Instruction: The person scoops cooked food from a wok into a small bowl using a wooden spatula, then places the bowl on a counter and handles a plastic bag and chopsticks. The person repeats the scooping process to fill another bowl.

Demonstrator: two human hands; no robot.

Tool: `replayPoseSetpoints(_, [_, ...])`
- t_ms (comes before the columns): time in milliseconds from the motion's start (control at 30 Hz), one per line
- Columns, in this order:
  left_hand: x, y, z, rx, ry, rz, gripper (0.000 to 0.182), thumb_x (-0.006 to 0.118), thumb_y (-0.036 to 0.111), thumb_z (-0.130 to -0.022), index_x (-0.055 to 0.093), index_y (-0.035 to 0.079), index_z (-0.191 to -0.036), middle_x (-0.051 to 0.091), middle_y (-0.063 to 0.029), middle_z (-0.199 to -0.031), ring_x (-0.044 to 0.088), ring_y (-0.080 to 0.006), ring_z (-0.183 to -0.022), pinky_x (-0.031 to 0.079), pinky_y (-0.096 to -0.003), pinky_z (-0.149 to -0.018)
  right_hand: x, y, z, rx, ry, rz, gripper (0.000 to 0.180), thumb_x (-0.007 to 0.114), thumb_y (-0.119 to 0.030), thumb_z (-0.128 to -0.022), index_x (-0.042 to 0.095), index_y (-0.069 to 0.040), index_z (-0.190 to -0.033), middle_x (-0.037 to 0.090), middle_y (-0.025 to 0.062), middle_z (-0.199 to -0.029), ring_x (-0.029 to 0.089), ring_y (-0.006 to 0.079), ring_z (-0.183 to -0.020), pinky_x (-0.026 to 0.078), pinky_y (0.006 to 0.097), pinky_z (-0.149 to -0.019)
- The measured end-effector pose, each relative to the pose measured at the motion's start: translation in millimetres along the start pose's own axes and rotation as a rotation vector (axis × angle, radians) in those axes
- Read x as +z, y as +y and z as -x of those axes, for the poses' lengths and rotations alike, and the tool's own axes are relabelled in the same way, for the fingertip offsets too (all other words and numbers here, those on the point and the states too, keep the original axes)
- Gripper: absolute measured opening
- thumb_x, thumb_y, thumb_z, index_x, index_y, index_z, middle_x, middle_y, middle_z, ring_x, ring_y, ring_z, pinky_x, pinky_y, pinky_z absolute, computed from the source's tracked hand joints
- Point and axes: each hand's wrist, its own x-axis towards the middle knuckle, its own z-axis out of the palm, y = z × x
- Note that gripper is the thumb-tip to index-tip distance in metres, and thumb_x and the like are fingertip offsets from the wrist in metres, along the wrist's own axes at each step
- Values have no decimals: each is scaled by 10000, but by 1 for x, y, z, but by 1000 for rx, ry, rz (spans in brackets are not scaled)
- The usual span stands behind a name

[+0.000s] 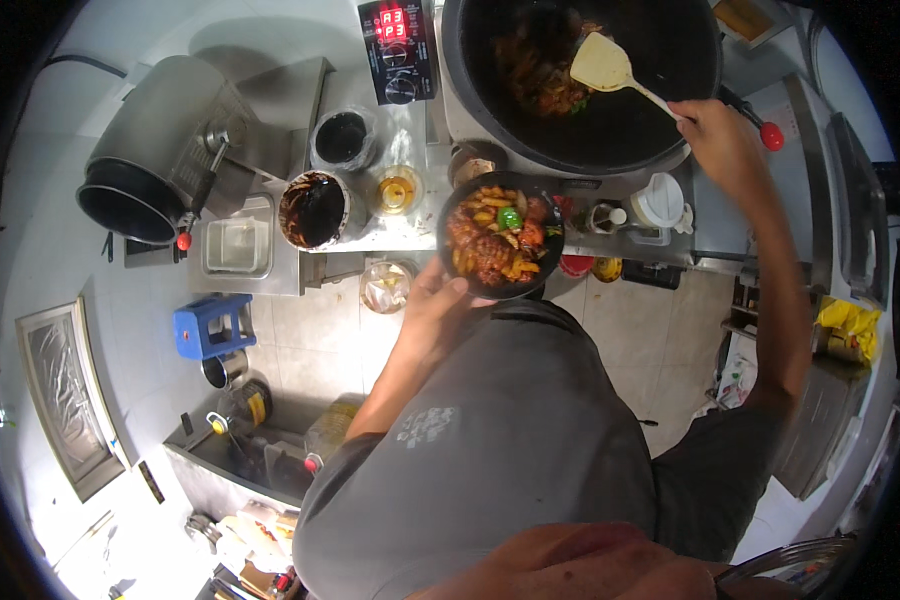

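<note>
My left hand [441, 296] grips the near left rim of a black bowl [450, 279] in front of my body. Cooked meat [480, 238] with potato pieces and green pepper fills the bowl, glossy with sauce. Out to the upper right, my right hand [716, 131] is closed around the handle of a cream-coloured spatula [601, 64]. The blade hangs over a large black wok-like drum [630, 135]. More of the saucy food [547, 90] lies at the bottom of the drum, partly covered by the blade.
A control panel [399, 56] with lit red digits stands left of the drum. Along the counter sit a sauce-smeared tub [316, 210], a glass of oil [397, 191] and a white-lidded container [658, 201]. A second drum cooker [157, 135] is at left. A blue stool [195, 330] stands on the floor.
</note>
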Motion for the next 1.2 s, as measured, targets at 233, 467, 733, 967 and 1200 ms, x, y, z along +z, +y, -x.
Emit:
replayPoseSetpoints(233, [-29,4,5,34,22,23,545,673,161,-942,453,24,-1422,617,-172,-1321,661,-295,-1138,598,-411,-880,48,13,-35,-104,-50,22,278,671,-120,-932,710,-41,-1196,728,171,-864,722,312,-817,556,399,-746])
replayPoseSetpoints(467, [-31,8,0,61,72,-48,537,678,202,-924,485,-33,-1367,614,-192,-1299,659,-301,-1130,634,-415,-835,66,11,-70,156,-505,-462,338,642,-106,-947,673,5,-1265,614,87,-623,501,135,-428,363,309,-389])
replayPoseSetpoints(733, [-32,5,-4,19,34,-100,515,675,199,-927,501,-45,-1346,631,-193,-1284,663,-296,-1125,627,-418,-848,106,-22,-59,281,-381,-787,338,630,-137,-977,661,28,-1271,547,45,-578,411,103,-396,285,295,-355])
replayPoseSetpoints(967, [-28,5,-7,27,-5,-119,516,701,226,-921,521,-38,-1327,640,-189,-1269,666,-290,-1118,614,-421,-849,133,-44,-74,416,-221,-840,307,610,-155,-987,681,-9,-1247,668,107,-782,528,147,-477,391,331,-396])
replayPoseSetpoints(1200, [-25,3,-3,30,9,-130,548,714,239,-912,507,-27,-1344,641,-179,-1268,665,-295,-1107,604,-415,-834,144,-39,-79,366,-3,-556,292,634,-192,-975,711,-84,-1235,711,107,-796,641,195,-585,494,359,-541])
